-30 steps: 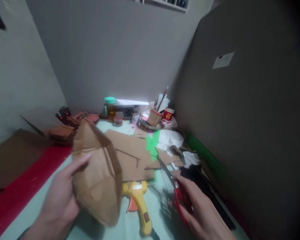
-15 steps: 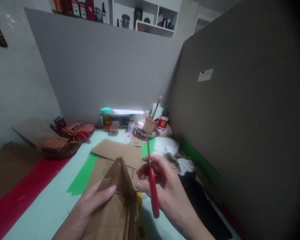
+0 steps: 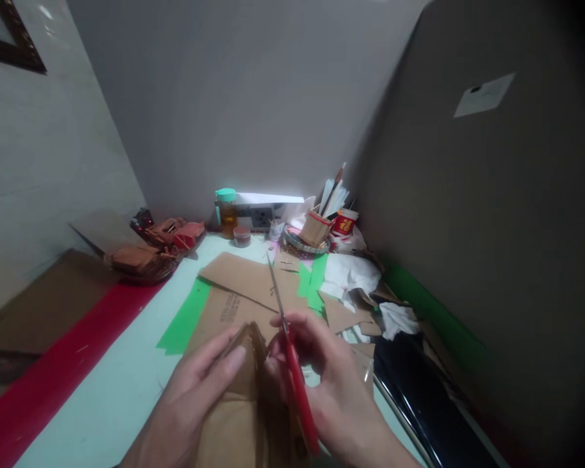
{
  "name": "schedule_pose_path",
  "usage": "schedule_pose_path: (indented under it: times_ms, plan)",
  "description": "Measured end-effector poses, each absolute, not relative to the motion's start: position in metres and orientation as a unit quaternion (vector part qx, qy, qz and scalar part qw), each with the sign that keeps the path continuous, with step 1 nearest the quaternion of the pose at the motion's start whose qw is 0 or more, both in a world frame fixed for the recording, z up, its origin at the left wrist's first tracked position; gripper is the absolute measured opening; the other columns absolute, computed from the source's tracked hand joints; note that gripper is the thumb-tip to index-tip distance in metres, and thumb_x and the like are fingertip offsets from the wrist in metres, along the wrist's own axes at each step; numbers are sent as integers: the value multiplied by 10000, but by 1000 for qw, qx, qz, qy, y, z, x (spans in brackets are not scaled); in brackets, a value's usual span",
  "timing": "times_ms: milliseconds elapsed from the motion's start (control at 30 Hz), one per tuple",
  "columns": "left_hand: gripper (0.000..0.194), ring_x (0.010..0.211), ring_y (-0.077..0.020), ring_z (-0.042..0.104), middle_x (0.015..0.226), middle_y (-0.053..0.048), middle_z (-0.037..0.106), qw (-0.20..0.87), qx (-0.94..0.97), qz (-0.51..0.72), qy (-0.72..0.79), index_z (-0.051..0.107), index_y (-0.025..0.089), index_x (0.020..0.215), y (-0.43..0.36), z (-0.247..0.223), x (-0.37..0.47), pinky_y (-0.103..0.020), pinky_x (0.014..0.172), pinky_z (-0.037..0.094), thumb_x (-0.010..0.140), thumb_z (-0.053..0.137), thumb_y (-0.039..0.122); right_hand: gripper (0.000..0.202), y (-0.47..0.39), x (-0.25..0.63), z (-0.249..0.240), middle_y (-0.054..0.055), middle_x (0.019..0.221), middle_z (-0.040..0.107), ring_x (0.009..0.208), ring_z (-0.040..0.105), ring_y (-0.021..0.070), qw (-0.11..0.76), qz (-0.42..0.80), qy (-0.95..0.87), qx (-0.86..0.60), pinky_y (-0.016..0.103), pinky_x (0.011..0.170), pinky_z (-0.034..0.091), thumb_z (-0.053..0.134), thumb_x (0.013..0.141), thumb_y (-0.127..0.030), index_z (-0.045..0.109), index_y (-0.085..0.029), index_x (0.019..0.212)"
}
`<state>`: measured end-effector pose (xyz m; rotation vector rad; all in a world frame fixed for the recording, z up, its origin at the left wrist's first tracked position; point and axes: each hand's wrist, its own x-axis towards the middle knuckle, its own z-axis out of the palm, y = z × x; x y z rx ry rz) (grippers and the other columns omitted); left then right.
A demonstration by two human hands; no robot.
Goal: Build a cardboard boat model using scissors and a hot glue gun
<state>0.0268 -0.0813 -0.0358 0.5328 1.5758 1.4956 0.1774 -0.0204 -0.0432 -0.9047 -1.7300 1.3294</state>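
My left hand (image 3: 207, 383) is closed round the left side of a folded brown cardboard piece (image 3: 231, 422), thumb lying on its top face. In my right hand (image 3: 322, 370) is a pair of scissors (image 3: 297, 383) with red handles, its blades pointing away from me and up. The right fingertips are close to the cardboard's right edge; whether they touch it I cannot tell. Beyond both hands, a flat cardboard sheet (image 3: 251, 279) lies over another printed cardboard sheet (image 3: 214, 312) on the pale table (image 3: 112, 383).
Green paper (image 3: 185, 318) sticks out beside the sheets. At the back stand a jar with a teal lid (image 3: 227, 211) and a holder of sticks (image 3: 316, 227). Crumpled white paper (image 3: 351, 273) and a glossy black item (image 3: 429, 403) lie right. Reddish-brown models (image 3: 146, 257) stand left.
My view has tilted down and shifted left. My right hand and the scissors have come nearer to the folded cardboard, and my left hand sits further round it.
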Motion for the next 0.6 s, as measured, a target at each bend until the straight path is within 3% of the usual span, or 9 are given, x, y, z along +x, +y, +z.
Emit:
schedule_pose_path:
  times_ms: [200, 367, 467, 600]
  plan:
    - [359, 1148, -329, 676, 1129, -51, 787, 485, 314, 548, 605, 811, 252, 1010, -78, -31, 22, -329, 996, 516, 713, 819, 453, 200, -16, 186, -36, -37, 774, 647, 671, 601, 131, 353, 472, -728, -351, 241, 655, 493, 669, 845, -282, 593, -236, 1025]
    - [410, 1090, -305, 698, 1100, -30, 790, 469, 297, 576, 600, 766, 277, 1121, -78, -34, 15, -311, 940, 537, 745, 807, 437, 250, -21, 197, -24, -26, 831, 645, 722, 599, 160, 256, 396, -786, -400, 249, 639, 467, 725, 753, -243, 601, -250, 970]
    - [345, 996, -267, 714, 1066, -23, 785, 462, 333, 577, 585, 773, 263, 1071, -78, -39, 8, -256, 814, 560, 762, 799, 414, 314, -26, 199, -27, 8, 984, 648, 873, 626, 210, 201, 357, -824, -392, 296, 733, 496, 751, 752, -297, 594, -261, 1022]
    - [254, 884, -195, 696, 974, 16, 779, 465, 405, 549, 564, 774, 282, 1034, -80, -41, 3, -203, 768, 532, 822, 741, 418, 320, -28, 199, -36, 33, 1006, 628, 929, 618, 244, 172, 293, -862, -375, 324, 722, 501, 726, 787, -341, 599, -260, 1070]
